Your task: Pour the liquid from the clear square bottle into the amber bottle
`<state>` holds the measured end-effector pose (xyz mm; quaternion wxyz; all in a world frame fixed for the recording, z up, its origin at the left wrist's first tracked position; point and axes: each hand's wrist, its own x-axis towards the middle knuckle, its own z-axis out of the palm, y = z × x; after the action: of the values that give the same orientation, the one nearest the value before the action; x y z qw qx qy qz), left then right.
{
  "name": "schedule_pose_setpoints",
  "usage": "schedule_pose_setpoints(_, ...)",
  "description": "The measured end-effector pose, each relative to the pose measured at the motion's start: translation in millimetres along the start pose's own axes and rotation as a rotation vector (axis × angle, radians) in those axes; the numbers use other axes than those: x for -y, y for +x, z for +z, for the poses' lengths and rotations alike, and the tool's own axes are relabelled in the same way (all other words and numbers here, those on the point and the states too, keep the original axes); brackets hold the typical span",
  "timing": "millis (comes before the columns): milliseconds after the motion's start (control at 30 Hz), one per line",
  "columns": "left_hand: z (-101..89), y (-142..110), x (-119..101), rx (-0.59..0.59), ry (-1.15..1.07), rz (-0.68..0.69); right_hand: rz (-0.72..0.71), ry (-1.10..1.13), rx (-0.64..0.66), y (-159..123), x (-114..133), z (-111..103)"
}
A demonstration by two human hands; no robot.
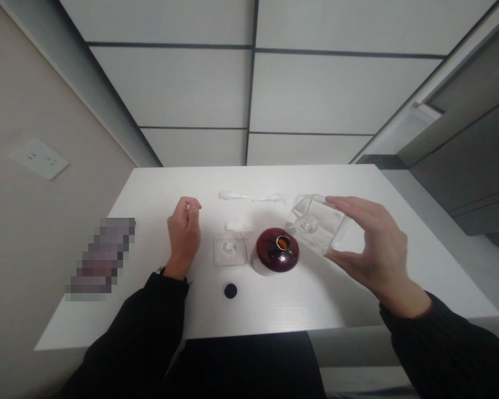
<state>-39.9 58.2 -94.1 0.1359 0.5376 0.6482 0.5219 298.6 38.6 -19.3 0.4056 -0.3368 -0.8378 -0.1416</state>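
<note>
My right hand [370, 244] grips a clear square glass bottle [316, 224] between thumb and fingers, holding it tilted with its round neck leaning left. Close below and left of that neck stands a dark red, glossy round bottle [276, 252] with a small open mouth; I cannot tell whether the two touch. My left hand [184, 230] is closed above the table, and whatever its curled fingers hold is hidden. Just right of it, a similar clear square glass bottle [230, 249] rests on the table. A black round cap [230, 291] lies nearer the front edge.
Behind the bottles, a thin clear and whitish strip [251, 197] lies across the white table [336, 316]. A small whitish piece [235, 225] is behind the standing clear bottle. A blurred-out flat object [102, 255] lies at the left edge, beside the wall.
</note>
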Motion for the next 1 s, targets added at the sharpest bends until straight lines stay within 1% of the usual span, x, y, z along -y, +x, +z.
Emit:
schedule_pose_setpoints(100,0.1,0.3,-1.3,0.000,0.002,0.001,0.001,0.003,-0.003,1.2,1.8,-0.2)
schedule_pose_setpoints(267,-0.2,1.0,-1.5,-0.002,0.013,0.008,-0.053,-0.034,-0.017,3.3,3.1,-1.1)
schedule_pose_setpoints(633,0.1,0.0,-2.7,0.014,-0.006,0.013,-0.083,-0.063,-0.066,4.2,4.9,2.1)
schedule_pose_setpoints(733,0.2,0.4,-2.1,0.017,-0.011,0.028,-0.096,-0.056,-0.070,4.7,5.4,2.0)
schedule_pose_setpoints(1000,0.0,0.3,-1.6,0.023,-0.006,0.018,-0.102,-0.084,-0.066,2.5,4.8,2.6)
